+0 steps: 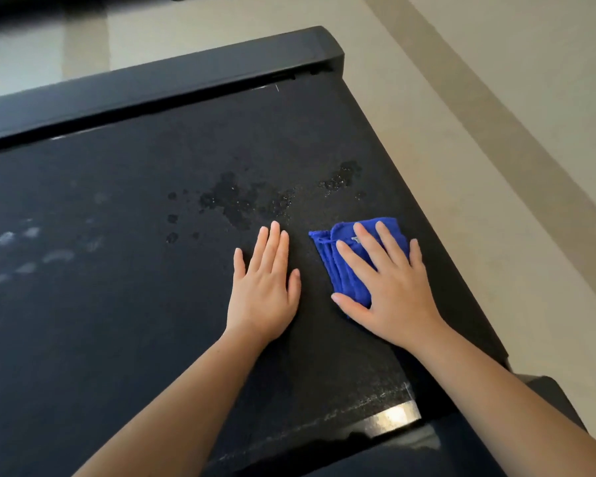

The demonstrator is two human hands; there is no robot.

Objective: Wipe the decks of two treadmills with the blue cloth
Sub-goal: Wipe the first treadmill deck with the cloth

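Deck inventory, as I am seeing it through the head camera:

1. Treadmill deck [152, 304]: black textured belt, filling most of my view and running from seven o'clock toward one o'clock.
2. Blue cloth [344, 277]: folded and lying flat on the belt at about three o'clock from centre, close to the deck's right-hand edge.
3. Right hand [393, 290]: I am watching it pressing palm-down on the cloth, fingers straight and spread apart, thumb stretched out along the cloth's lower edge.
4. Left hand [264, 287]: lying flat on the bare belt just beside the cloth, at its nine o'clock and not touching it. Three fingers are sitting together, with little finger and thumb angled slightly out.
5. Wet patches [234, 197]: dark, glistening blotches at twelve o'clock from the left hand. A smaller group [341, 177] is showing at twelve o'clock from the cloth.
6. Pale smudges [31, 249]: faint whitish marks at nine o'clock on the belt.
7. Side rail [152, 87]: glossy black, bordering the belt at eleven o'clock.
8. Floor [496, 98]: beige, occupying two o'clock.
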